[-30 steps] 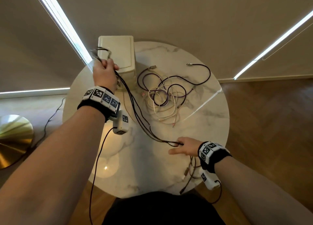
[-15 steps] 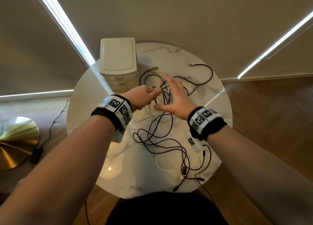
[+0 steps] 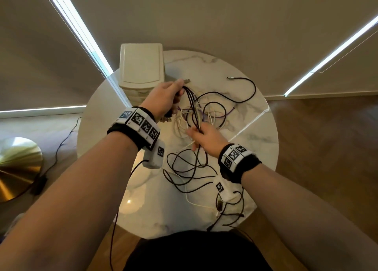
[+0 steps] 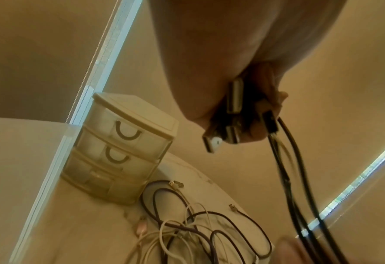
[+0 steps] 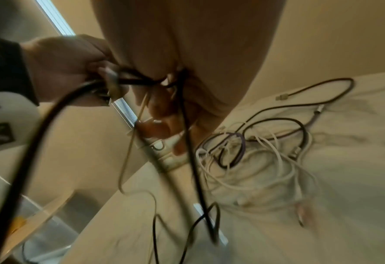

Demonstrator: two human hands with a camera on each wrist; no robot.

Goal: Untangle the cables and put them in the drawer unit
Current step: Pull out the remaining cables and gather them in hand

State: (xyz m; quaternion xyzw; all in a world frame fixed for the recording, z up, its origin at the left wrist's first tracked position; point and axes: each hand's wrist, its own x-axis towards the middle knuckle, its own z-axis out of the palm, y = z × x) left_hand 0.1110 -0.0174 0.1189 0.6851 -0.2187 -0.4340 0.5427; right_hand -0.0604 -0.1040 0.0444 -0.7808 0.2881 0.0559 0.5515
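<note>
1. our left hand [image 3: 166, 99] is closed around a bundle of black cables [image 3: 192, 107] at their plug ends, held up near the far edge of the bench [image 3: 255, 140], just beside the drawer unit [image 3: 141, 66].
2. our right hand [image 3: 204, 137] grips the same black strands lower down, over the middle of the bench, so they run stretched between both hands.
3. below the right hand the black cables fall in loose loops [image 3: 188, 168] toward the near edge, and some ends hang over it.
4. a heap of white, purple and dark cables [image 3: 204, 115] lies at the bench centre, under the stretched strands.
5. risk: we think a pull now can catch a white cable that seems to cross the bundle, and drag the heap.
6. risk: the ends over the near edge can slide to the floor by their own weight.
7. the drawers look closed in the left wrist view, so no hand is free to open one.
</note>
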